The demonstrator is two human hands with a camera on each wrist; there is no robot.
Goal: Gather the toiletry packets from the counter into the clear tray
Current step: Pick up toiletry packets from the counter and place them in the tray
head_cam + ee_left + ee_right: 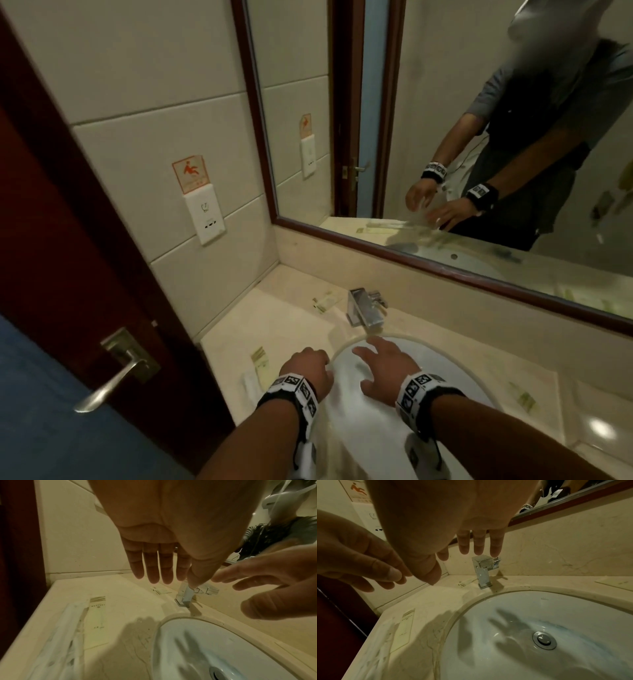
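Note:
Both my hands hover empty over the left part of the white sink (370, 428). My left hand (305, 365) hangs above the basin's left rim, its fingers (154, 566) straight and relaxed. My right hand (382, 361) is spread over the bowl, its fingers (479, 545) pointing toward the faucet. A long pale-green packet (259, 361) (97, 622) lies on the counter just left of my left hand, beside a white wrapped packet (251, 383) (60, 635). A small packet (327, 301) lies left of the faucet. Another packet (524, 399) lies right of the sink, next to what looks like the clear tray (565, 411).
A square chrome faucet (364, 308) stands behind the basin. A mirror (445, 137) hangs above the beige counter (291, 329). A dark wooden door with a lever handle (116, 373) stands close on the left. The drain (544, 639) sits in the bowl.

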